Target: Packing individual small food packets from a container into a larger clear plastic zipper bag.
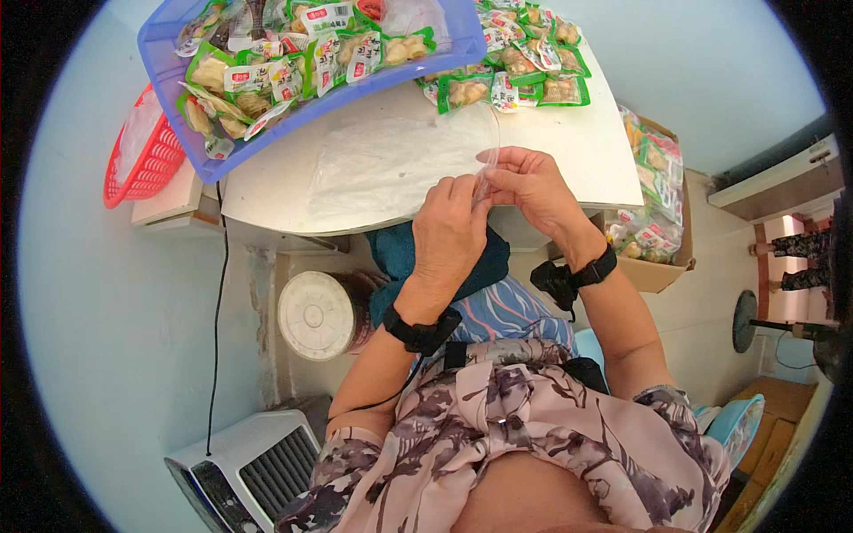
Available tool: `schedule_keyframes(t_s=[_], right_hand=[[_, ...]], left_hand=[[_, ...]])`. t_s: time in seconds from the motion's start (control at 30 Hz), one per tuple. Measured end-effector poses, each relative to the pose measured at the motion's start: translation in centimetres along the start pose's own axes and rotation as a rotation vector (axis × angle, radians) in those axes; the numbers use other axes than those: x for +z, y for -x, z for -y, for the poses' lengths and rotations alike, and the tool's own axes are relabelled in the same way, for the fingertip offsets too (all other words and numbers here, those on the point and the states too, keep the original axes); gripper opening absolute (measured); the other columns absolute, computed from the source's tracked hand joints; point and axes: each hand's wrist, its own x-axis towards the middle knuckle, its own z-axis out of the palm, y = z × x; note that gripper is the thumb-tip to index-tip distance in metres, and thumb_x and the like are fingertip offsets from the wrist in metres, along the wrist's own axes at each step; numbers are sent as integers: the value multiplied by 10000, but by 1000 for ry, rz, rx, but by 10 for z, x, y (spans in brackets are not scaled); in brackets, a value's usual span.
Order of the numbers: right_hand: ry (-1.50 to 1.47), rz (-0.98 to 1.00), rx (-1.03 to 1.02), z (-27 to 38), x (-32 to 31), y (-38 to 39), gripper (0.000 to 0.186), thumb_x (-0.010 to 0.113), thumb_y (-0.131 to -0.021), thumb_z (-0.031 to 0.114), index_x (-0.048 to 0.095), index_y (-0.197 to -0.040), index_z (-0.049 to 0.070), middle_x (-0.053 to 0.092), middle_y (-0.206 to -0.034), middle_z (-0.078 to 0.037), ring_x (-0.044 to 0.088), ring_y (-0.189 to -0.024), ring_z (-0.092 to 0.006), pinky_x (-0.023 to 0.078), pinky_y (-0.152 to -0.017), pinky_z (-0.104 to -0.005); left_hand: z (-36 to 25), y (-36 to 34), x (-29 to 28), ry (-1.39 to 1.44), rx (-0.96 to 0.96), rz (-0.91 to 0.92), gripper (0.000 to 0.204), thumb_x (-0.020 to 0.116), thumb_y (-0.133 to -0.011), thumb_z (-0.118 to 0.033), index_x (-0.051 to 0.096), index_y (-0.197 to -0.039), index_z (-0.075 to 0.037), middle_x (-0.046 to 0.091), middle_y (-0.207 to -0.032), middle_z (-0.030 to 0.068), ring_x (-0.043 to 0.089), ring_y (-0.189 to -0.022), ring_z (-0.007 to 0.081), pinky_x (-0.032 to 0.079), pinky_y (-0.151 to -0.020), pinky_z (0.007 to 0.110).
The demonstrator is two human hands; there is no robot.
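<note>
A clear plastic bag (391, 160) lies flat on the white table (271, 200), its near right edge pinched between my two hands. My left hand (449, 226) has its fingers curled and pressed together on that edge. Right beside it, my right hand (538, 191) grips the same edge between thumb and forefinger. Beyond the bag, a blue plastic basket (351, 96) holds many small green-and-white food packets (267, 80). More packets (515, 62) are piled on the table at the far right of the basket.
A red basket (147, 151) stands left of the table. On the floor to the right is a cardboard box (653, 274) filled with bagged packets. A lidded white bucket (315, 315) stands below the table, and a white air cooler (258, 471) is at lower left. A black cable (218, 320) hangs along the wall.
</note>
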Motion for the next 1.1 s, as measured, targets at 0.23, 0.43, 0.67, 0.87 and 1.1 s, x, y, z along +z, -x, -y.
schedule_keyframes(t_s=[0.23,0.43,0.67,0.87,1.1], right_hand=[[73,-40,9,-5,-3,-6,239,648,-868,23,598,-1094,-39,669,-800,-91,670,-654,-158,568,-553,-250],[422,-84,-79,-5,-6,-1,359,672,-818,15,551,-1147,-62,639,-691,-77,632,-536,-136,511,-445,-241],[886,-145,-236,9,1,0,547,749,-741,132,552,-1217,-52,662,-725,-157,655,-636,-254,516,-604,-348],[1310,-330,-655,28,-26,-27,273,661,-817,82,654,-1074,-9,654,-996,-186,644,-862,-329,524,-763,-413],[1791,-192,-620,44,-18,-85,487,607,-824,46,516,-1303,44,550,-1294,-144,564,-1061,-385,499,-879,-448]], left_hand=[[9,-5,-12,240,-172,-14,88,666,-833,-52,629,-892,1,635,-795,131,618,-638,216,491,-597,313],[8,-20,-36,80,-124,-410,64,644,-879,-47,648,-908,10,638,-774,74,575,-653,129,479,-602,266],[4,-25,-42,20,-50,-358,109,670,-849,-24,660,-955,-2,610,-766,71,546,-617,125,444,-555,266],[13,-19,-34,47,-79,-292,160,698,-807,-4,659,-963,-5,506,-692,53,465,-569,130,396,-513,277],[10,-20,-38,45,-114,-294,175,695,-792,18,661,-962,-5,506,-698,57,464,-568,140,398,-522,284]])
